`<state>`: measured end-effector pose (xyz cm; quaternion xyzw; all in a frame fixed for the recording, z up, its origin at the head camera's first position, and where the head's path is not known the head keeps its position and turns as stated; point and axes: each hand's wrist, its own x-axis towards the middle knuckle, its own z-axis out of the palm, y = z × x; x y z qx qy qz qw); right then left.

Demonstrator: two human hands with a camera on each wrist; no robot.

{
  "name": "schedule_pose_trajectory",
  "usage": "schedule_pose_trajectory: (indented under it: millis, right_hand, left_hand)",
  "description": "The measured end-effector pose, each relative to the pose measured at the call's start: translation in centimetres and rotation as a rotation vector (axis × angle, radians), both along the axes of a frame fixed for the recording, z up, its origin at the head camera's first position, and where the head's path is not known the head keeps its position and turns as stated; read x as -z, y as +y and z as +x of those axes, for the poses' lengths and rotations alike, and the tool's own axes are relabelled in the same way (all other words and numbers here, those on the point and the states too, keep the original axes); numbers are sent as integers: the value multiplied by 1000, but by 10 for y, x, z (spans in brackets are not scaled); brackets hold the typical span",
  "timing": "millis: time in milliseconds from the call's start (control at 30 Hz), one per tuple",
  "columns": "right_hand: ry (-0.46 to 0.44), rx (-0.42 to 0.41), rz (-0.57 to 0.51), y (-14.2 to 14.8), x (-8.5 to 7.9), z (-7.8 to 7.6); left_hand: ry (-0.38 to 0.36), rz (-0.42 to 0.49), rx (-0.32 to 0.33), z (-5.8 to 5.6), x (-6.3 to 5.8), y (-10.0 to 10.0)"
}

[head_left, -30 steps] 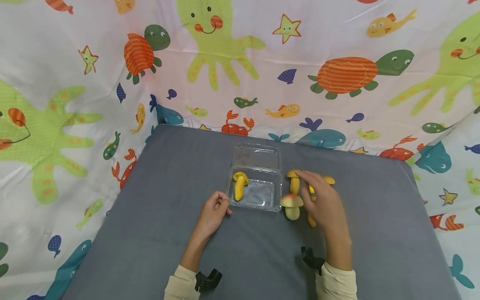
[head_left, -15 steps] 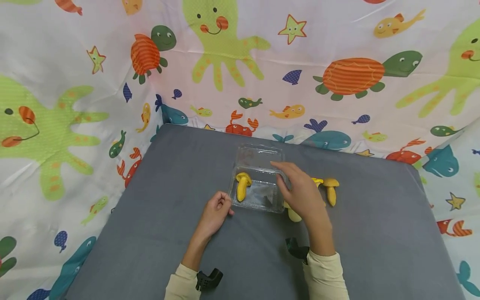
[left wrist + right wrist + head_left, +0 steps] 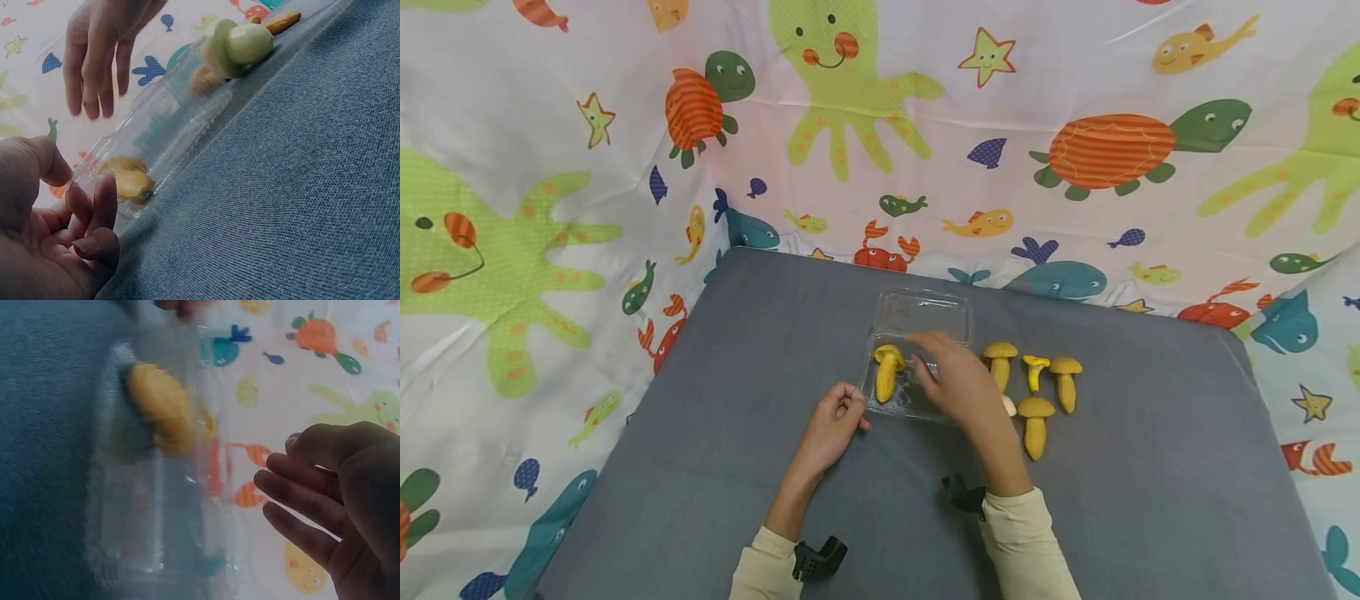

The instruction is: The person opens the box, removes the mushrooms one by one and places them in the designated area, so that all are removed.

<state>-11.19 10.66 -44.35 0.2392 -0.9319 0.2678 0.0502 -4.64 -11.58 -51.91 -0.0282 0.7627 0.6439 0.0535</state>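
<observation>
A clear hinged plastic container (image 3: 917, 408) lies with its lid (image 3: 925, 308) folded back on the grey cloth. Inside, at its left side, is a yellow toy mushroom (image 3: 887, 383). My left hand (image 3: 835, 425) pinches the container's near left corner between thumb and index finger, as the left wrist view shows. Over the container's right half hovers my right hand (image 3: 958, 383), its fingers (image 3: 306, 506) loosely extended and holding nothing. The right wrist view shows the mushroom (image 3: 164, 406) blurred beneath the clear wall.
Right of the container lie a tan mushroom (image 3: 1000, 362), a small yellow funnel-shaped mushroom (image 3: 1035, 372), two more tan mushrooms (image 3: 1066, 383), and a pale mushroom (image 3: 244, 45) mostly hidden by my right arm in the head view. A cloth printed with sea animals (image 3: 850, 200) hangs behind.
My right hand has moved left from above the mushrooms to over the container, uncovering several mushrooms at the right. My left hand has stayed at the container's corner.
</observation>
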Motion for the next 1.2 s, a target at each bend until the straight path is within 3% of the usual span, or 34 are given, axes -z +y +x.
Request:
schedule_pose_trajectory:
  millis: [367, 733, 1200]
  right_hand:
    - [9, 7, 64, -23, 15, -6]
    - [-13, 6, 117, -33, 26, -13]
    - [-36, 2, 74, -35, 32, -15]
  left_hand:
    - [5, 34, -7, -2, 2, 0]
    - [14, 0, 7, -3, -3, 0]
    - [19, -7, -1, -2, -3, 0]
